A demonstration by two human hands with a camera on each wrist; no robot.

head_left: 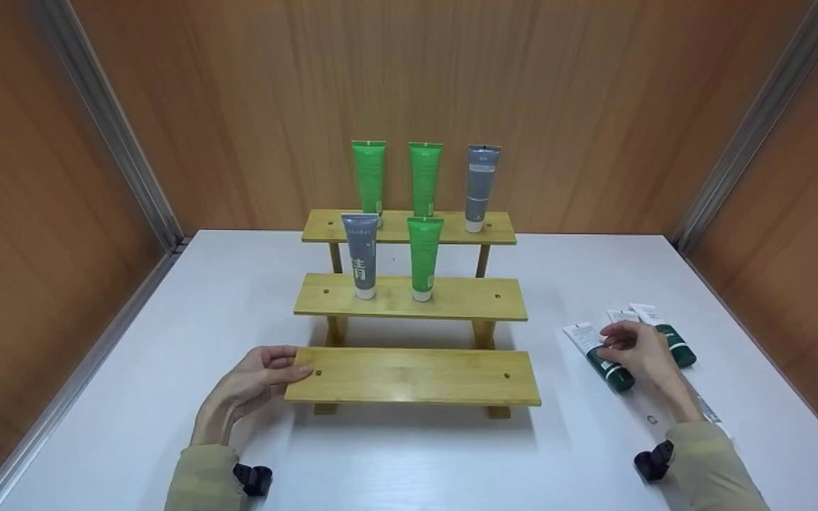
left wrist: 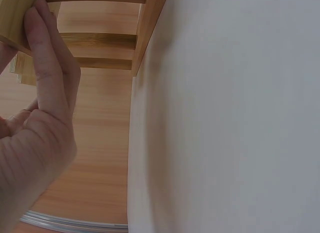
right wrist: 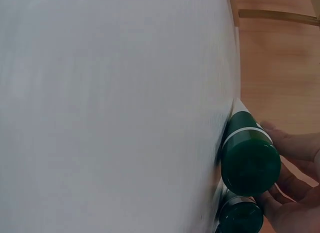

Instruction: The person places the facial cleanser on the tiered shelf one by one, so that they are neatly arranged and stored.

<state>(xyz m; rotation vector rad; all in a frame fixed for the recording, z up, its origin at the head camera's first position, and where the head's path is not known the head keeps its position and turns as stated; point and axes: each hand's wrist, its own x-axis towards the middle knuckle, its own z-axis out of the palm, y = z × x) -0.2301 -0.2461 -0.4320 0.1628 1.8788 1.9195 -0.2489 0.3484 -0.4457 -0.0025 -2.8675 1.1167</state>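
My left hand [head_left: 256, 380] grips the left end of the lowest wooden shelf [head_left: 416, 376], thumb on top and fingers under the board. Over to the right, my right hand [head_left: 640, 351] has its thumb and fingers on either side of a white and dark green tube [head_left: 615, 375], which lies on the table. In the right wrist view the dark green cap end of this tube [right wrist: 250, 165] faces the camera, beside the fingers [right wrist: 295, 143]. Another white and dark green tube [head_left: 677, 348] lies just beyond the hand, and a third white end [head_left: 622, 315] is partly hidden behind it.
Bright green tubes [head_left: 368, 174] and a grey-blue tube [head_left: 480, 184] stand cap-down on the top shelf [head_left: 409, 234]. The middle shelf [head_left: 466, 298] bears a grey-blue tube [head_left: 361, 252] and a green tube [head_left: 424, 252]. Wooden walls enclose the white table [head_left: 409, 461].
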